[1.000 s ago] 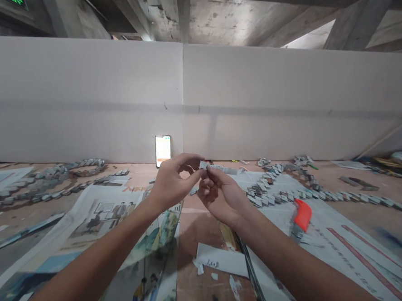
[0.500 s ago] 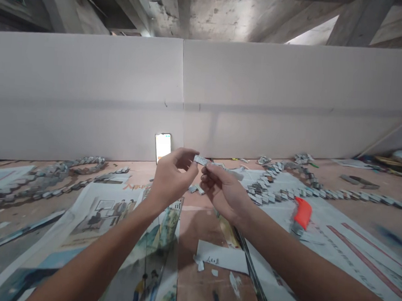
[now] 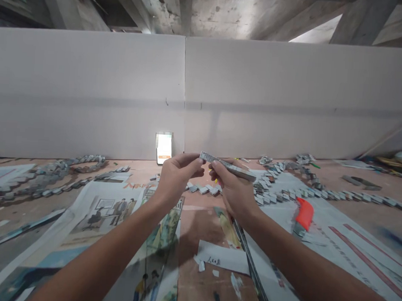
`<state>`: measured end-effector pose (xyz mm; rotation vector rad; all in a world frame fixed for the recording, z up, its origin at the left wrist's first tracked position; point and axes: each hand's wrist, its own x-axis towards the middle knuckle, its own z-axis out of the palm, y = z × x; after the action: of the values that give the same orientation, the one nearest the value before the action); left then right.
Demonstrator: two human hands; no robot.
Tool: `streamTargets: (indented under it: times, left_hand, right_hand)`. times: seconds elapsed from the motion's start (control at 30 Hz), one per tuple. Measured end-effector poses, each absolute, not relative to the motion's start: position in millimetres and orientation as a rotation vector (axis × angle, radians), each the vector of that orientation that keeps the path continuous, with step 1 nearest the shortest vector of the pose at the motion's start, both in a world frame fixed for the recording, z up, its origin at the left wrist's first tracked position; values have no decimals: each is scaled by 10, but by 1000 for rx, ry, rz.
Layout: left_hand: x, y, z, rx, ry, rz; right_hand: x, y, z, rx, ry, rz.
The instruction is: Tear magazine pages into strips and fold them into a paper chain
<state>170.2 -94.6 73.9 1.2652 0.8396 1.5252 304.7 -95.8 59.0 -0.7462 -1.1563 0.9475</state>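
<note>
A narrow folded strip of printed newspaper [image 3: 238, 171] is held up between both hands, slanting slightly down to the right. My left hand [image 3: 176, 175] pinches its left end between thumb and fingertips. My right hand [image 3: 236, 189] grips it just beside that, thumb on top, and the longer part runs out over the knuckles. Below and behind the hands lies a zigzag chain of folded paper links [image 3: 203, 189], partly hidden by my right hand.
More paper chain [image 3: 361, 196] winds across the right side, with another coil [image 3: 49, 177] at left. A red-handled cutter [image 3: 304, 213] rests on newspaper [image 3: 105, 208] sheets' right-hand counterpart. A lit phone [image 3: 164, 148] leans against the white partition [image 3: 259, 90]. Paper scraps [image 3: 223, 256] lie in front.
The paper strip has turned, so its long side now shows stretching right over my right hand. My right hand has rotated, and both hands have shifted slightly right.
</note>
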Motion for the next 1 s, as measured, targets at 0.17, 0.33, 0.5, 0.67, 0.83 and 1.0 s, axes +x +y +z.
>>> streamTargets:
  times: [0.17,0.33,0.5,0.67,0.83,1.0]
  left_hand:
    - [1650,-916,731,1348,893,1502]
    - [1661,-888,700,1335,904,1558]
    - [1699,-874,627,1355,904,1632]
    - [1867,-932,565,1094,673,1491]
    - [1815,-917,645,1021,638,1452]
    - [1540,-814,770,1170,804,1337]
  right_hand:
    - [3091,-912,585,-772,-1215,887]
    - [3049,-918,598,-711,-1111,1081]
    - [2948,-981,620,-686,-850,1366]
    - [2858,-981,480,-661,-857,1251]
    - [2989,-909,390,-659,-1333,692]
    - [3196,-822,425,-368,-1893,34]
